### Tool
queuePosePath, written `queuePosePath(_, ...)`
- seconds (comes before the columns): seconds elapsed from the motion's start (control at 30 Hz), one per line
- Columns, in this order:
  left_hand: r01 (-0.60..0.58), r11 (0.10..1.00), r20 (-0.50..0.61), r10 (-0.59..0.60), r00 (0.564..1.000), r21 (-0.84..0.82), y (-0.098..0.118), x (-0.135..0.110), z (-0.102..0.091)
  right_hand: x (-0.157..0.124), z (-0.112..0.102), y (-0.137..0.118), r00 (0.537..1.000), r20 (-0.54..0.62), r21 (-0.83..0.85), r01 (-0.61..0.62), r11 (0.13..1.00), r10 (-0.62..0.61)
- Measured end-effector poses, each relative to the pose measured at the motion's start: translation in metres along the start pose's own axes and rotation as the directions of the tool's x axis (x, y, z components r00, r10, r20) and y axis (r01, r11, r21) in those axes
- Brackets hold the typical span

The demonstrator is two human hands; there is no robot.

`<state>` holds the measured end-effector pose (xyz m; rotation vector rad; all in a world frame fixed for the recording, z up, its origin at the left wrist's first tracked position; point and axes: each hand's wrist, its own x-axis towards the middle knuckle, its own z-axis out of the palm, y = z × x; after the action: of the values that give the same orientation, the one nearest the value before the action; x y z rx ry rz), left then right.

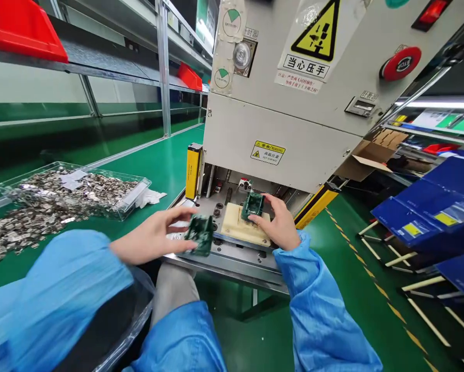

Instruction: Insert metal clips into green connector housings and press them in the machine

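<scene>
My left hand (158, 233) grips a dark green plastic housing (199, 235) by its edges, in front of the machine's metal base; the housing is slightly blurred. A second green housing (254, 204), box-shaped with a hollow inside, is pinched between the thumb and fingers of my right hand (277, 222). That one is at the cream-coloured fixture block (241, 227), over its back right part. Whether it rests on the block or is held just above it, I cannot tell. The block lies on the base plate (216, 258) beneath the press machine (282, 139).
To the left, a clear plastic tray (133, 199) holds many small metal pieces, with a loose pile (18, 232) beside it. Yellow sensor bars (193, 171) flank the press opening. A red stop button (401, 64) is at upper right. Blue bins (429, 196) stand further right.
</scene>
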<state>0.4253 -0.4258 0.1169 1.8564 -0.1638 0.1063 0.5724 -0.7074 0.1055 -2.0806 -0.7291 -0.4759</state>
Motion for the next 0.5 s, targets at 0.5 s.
queuePosePath(0.5, 0.133, 0.984, 0.040, -0.139, 0.990, 0.117, -0.084, -0.027, -0.014, -0.142, -0.054, 0.068, 0.797, -0.362, -0.324, -0.594, 0.736, 0.484)
